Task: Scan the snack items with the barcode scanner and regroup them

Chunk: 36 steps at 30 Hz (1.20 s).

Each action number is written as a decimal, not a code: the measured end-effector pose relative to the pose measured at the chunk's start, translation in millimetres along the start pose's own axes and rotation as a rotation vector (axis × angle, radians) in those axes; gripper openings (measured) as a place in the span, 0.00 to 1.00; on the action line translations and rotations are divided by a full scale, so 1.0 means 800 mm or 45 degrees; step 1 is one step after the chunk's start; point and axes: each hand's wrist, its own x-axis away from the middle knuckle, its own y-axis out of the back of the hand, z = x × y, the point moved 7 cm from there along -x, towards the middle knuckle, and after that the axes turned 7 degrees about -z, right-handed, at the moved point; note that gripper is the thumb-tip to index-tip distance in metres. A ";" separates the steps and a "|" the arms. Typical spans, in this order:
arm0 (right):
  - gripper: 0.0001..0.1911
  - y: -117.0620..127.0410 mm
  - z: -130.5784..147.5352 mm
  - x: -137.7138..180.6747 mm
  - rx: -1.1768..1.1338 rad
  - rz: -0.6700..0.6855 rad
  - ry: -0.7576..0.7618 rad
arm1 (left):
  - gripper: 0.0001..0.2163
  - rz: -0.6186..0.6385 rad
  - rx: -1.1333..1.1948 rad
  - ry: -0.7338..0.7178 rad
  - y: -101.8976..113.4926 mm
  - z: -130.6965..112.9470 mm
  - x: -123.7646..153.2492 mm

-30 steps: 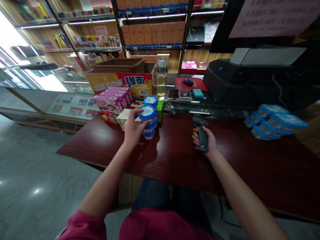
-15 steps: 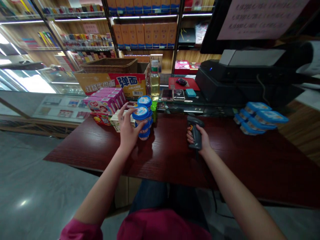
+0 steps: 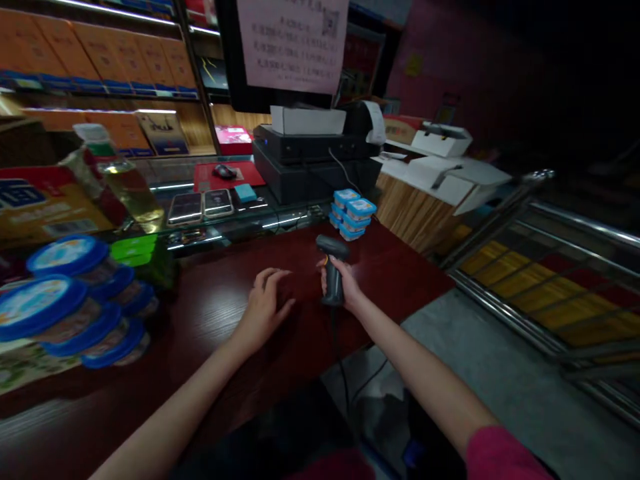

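My right hand [image 3: 343, 283] is wrapped round the grip of a dark handheld barcode scanner [image 3: 331, 263], held upright over the dark red wooden counter [image 3: 400, 267]. Just left of the scanner, my left hand [image 3: 265, 307] rests on the counter with fingers loosely spread and nothing in it. Two stacks of blue-lidded tubs [image 3: 75, 300] stand at the far left, well apart from my left hand. A second pile of blue-lidded tubs [image 3: 351, 212] sits beyond the scanner near the till.
A black till with a receipt printer [image 3: 320, 153] and a paper notice [image 3: 293, 43] stands behind the counter. A bottle of yellow liquid [image 3: 123, 183], two phones [image 3: 200, 205] and a green packet [image 3: 134, 248] lie on the glass top. Metal rails [image 3: 540, 267] run at the right.
My left hand has let go of the blue-lidded tub stack and come right to rest beside the scanner. The view has swung right. My right hand still holds the scanner.
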 end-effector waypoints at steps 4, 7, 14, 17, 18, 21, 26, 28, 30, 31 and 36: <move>0.24 0.070 0.040 0.004 -0.019 -0.164 0.117 | 0.26 -0.069 0.327 0.206 -0.108 0.017 -0.069; 0.23 0.113 0.060 0.004 -0.155 -0.407 0.228 | 0.32 -0.190 0.399 0.161 -0.161 0.006 -0.123; 0.21 0.129 0.076 -0.002 -0.273 -0.678 0.406 | 0.36 -0.275 0.210 -0.044 -0.213 -0.055 -0.252; 0.20 0.130 0.076 -0.002 -0.255 -0.715 0.401 | 0.21 -0.225 0.130 -0.070 -0.224 -0.067 -0.284; 0.20 0.131 0.075 -0.002 -0.256 -0.724 0.395 | 0.17 -0.205 0.121 -0.072 -0.226 -0.070 -0.289; 0.19 0.134 0.073 -0.003 -0.264 -0.730 0.383 | 0.11 -0.200 0.139 -0.078 -0.218 -0.076 -0.293; 0.19 0.136 0.076 -0.006 -0.301 -0.686 0.407 | 0.11 -0.372 0.379 -0.119 -0.154 -0.078 -0.265; 0.19 0.134 0.077 -0.005 -0.304 -0.616 0.353 | 0.12 -0.377 0.594 -0.050 -0.120 -0.060 -0.238; 0.19 0.124 0.071 -0.001 -0.275 -0.471 0.212 | 0.13 -0.349 0.792 0.148 -0.088 -0.024 -0.199; 0.19 0.117 0.064 0.001 -0.248 -0.367 0.121 | 0.15 -0.326 0.864 0.298 -0.073 -0.001 -0.175; 0.20 0.046 0.007 0.017 -0.092 0.185 -0.309 | 0.22 -0.364 1.192 0.966 0.006 0.106 -0.045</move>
